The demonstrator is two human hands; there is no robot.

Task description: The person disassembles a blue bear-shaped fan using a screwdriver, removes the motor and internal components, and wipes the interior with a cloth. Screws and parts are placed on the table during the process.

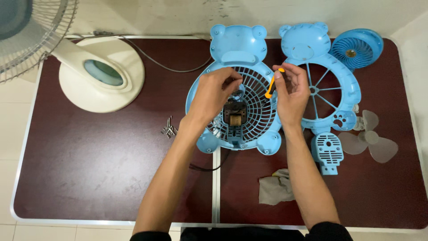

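Where the view starts nearest the person, a crumpled grey rag (275, 188) lies on the dark red table (89, 178), just left of the right forearm at about 5 o'clock from the table's middle. A black cord (209, 168) loops out near the centre seam. Small pile of screws (169, 128) at 9 o'clock from the hands, well apart from them.

Mid-table: blue bear-shaped fan housing (236, 49) with a round rear grille (254, 111), motor (232, 117) showing in its centre. Left hand (215, 94) rests over the grille, fingers curled narrow and pinching down at something by the motor — what it pinches is hidden, cannot tell. Right hand (292, 91) at 3 o'clock from the left, closed around an orange-handled screwdriver (271, 85), tip angled down toward the grille.

Right of that, a blue motor cover (327, 151) and a clear three-blade propeller (372, 140) at 4 o'clock. A second blue bear-shaped front frame (332, 85) with spokes lies just beside the right hand.

Far edge: small round blue fan (359, 47) at 1 o'clock; cream base of a standing fan (102, 73) at 10 o'clock, its cage (26, 35) in the top-left corner, grey cable (169, 67) trailing toward the housing.
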